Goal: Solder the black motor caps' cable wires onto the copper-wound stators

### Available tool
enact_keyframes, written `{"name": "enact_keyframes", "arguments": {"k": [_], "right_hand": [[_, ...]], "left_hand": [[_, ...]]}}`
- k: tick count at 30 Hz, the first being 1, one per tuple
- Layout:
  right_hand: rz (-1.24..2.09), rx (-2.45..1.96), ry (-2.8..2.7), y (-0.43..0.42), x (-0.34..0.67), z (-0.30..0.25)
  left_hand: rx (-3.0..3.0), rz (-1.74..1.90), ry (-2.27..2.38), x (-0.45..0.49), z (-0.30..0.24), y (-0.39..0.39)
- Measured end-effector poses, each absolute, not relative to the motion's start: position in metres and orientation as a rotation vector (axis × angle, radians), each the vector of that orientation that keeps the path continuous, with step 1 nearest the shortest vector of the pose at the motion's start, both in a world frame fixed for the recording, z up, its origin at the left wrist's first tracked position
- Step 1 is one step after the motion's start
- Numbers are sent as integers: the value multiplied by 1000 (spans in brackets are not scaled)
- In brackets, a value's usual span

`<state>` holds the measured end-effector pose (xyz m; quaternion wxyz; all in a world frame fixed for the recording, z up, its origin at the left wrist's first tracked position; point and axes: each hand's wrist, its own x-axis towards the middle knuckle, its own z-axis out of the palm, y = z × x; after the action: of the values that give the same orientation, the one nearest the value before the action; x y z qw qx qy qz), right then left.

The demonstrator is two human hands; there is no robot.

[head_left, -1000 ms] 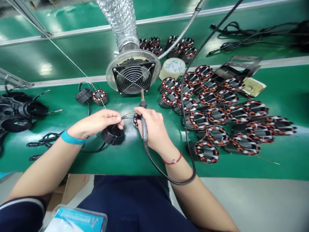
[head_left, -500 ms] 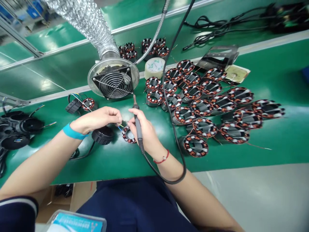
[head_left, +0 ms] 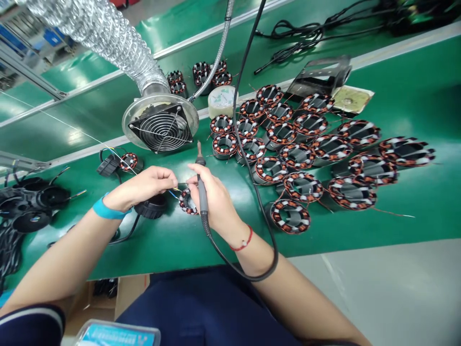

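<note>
Wire handling seems the step in hand, the left hand (head_left: 154,180) pinching coloured wires (head_left: 173,194) and the right hand (head_left: 214,194) wrapped round a soldering iron (head_left: 202,193), the copper-wound stator (head_left: 183,204) on the bench (head_left: 162,250) between them, and the next move likely calls for steady wire ends.

Bright light, pale glare on green bench (head_left: 162,247), blurry upper right corner
</note>
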<state>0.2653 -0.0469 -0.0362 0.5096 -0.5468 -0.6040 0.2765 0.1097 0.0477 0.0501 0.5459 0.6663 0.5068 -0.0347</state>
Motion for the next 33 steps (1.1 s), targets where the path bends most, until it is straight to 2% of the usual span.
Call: {"name": "enact_keyframes", "arguments": {"k": [7,14,33], "right_hand": [[502,-1368,-1438,-53,261,-32],[527,-1340,-1644,-59,253,-33],[480,-1330,-1481,-56,257,-31]], "left_hand": [[1688,46,1180,87,56,43],[1812,155,1198,72,45,40],[2380,217,870,85,39,36]]}}
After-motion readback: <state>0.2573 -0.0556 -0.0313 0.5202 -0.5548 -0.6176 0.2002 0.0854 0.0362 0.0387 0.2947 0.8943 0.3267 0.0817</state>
